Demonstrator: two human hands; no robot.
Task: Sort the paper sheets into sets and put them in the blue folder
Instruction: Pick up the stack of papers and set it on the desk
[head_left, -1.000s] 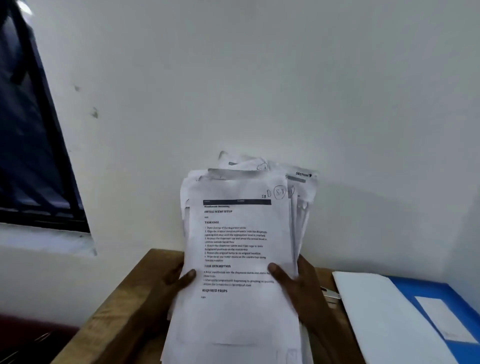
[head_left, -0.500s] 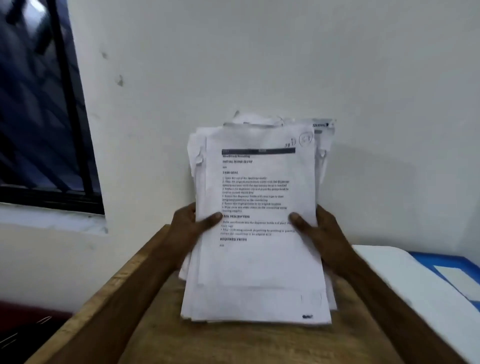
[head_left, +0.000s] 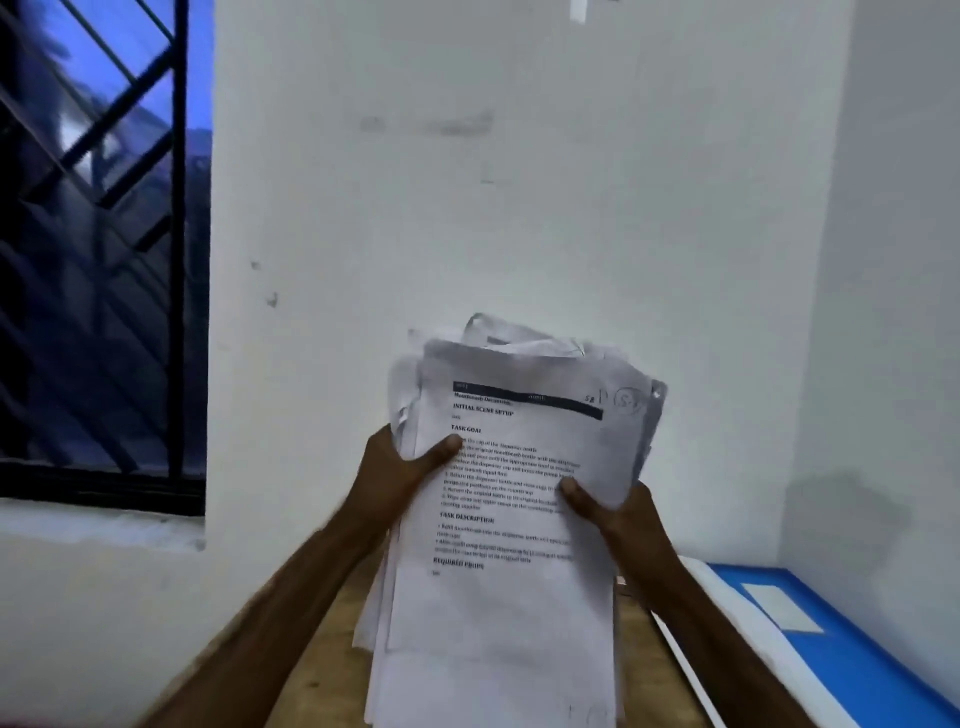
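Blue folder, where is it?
Head view, lower right: the flat blue folder lies beside the white wall, right of the stack of white printed paper sheets.

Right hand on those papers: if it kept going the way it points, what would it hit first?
The right hand grips the stack of white printed paper sheets, so those lie first in its line. Beyond them, probably the white wall, though depth is unclear.
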